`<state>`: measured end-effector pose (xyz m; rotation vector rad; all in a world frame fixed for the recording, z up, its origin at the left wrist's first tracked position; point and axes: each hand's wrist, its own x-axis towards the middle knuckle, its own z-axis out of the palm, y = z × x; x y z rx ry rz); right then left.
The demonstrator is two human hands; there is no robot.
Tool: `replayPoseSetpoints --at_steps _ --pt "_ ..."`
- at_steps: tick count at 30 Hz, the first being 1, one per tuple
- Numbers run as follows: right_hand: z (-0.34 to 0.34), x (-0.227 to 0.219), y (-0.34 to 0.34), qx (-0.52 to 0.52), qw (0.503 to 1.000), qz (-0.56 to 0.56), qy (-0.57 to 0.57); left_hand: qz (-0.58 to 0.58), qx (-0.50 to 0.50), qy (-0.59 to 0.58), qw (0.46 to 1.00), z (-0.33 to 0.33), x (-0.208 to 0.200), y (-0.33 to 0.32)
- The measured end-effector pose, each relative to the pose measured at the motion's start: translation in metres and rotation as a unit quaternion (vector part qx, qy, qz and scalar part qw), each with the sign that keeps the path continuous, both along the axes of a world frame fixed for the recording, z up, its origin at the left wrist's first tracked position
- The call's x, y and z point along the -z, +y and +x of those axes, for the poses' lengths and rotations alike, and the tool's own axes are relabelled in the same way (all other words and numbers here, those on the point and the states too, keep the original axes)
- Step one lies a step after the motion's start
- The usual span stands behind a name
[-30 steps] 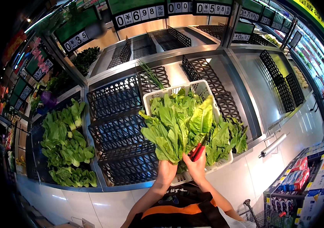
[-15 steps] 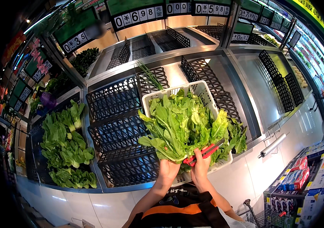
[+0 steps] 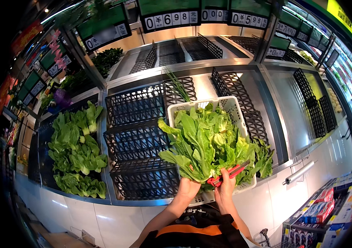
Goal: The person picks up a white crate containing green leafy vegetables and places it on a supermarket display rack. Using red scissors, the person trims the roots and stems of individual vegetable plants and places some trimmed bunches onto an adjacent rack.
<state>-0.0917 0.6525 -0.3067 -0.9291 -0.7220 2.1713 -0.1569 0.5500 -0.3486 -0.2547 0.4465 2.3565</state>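
A white plastic basket (image 3: 242, 118) full of loose leafy greens stands in front of me on the display counter. My left hand (image 3: 189, 189) is closed around the base of a leafy lettuce head (image 3: 196, 144) at the basket's near side; its leaves fan away from me over the others. Beside it, my right hand (image 3: 226, 189) grips a red utility knife (image 3: 236, 170), which points up and to the right. The near end of the knife lies close to the lettuce's stem end. Leaves and fingers hide whether the two touch.
Black slatted racks (image 3: 136, 142) fill the counter left of the basket. Farther left lie several green leafy bunches (image 3: 76, 144). Thin green stalks (image 3: 178, 87) lie behind the basket. A film roll (image 3: 299, 172) hangs on the counter front at right, above boxed goods (image 3: 318, 211).
The whole scene has shifted right and slightly down in view as the camera turned. Both hands keep their holds on the lettuce and the knife.
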Motion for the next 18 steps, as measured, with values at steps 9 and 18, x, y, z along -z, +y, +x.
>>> replayPoseSetpoints --at_steps 9,18 --pt "0.009 0.011 0.038 0.093 0.995 0.014 -0.039 -0.022 -0.115 -0.041 0.992 -0.023 -0.003 -0.013" --pt "0.045 0.004 0.07 0.069 0.981 0.119 -0.14 -0.155 -0.183 0.192 0.952 -0.051 -0.023 -0.061"
